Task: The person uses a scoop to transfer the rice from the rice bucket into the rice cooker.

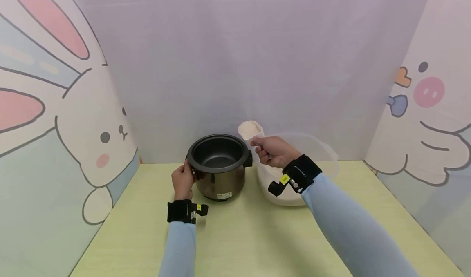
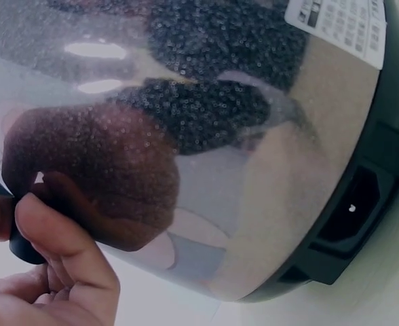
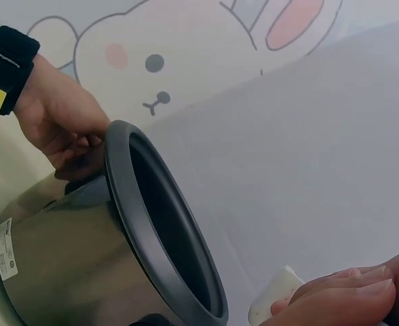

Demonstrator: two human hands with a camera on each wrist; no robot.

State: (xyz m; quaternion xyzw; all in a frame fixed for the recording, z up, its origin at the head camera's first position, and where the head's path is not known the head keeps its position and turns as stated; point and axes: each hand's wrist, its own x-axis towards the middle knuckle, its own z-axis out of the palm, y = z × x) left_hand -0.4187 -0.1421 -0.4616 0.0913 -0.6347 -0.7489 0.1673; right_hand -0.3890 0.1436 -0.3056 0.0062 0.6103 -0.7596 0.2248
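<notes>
On the green tabletop (image 1: 235,236), near the far wall, a rice cooker (image 1: 220,168) stands open with its dark inner pot looking bare, and the left hand (image 1: 182,182) grasps the black side handle on its left. Just to its right, the right hand (image 1: 274,151) is clenched round the handle of a white scoop (image 1: 250,130) heaped with rice, raised beside the cooker's rim above a clear plastic tub (image 1: 324,154). By the look of it, rice is scooped but none is poured yet.

Open tabletop (image 1: 235,236) in front; cooker (image 1: 219,166) and tub (image 1: 312,162) crowd the back.
</notes>
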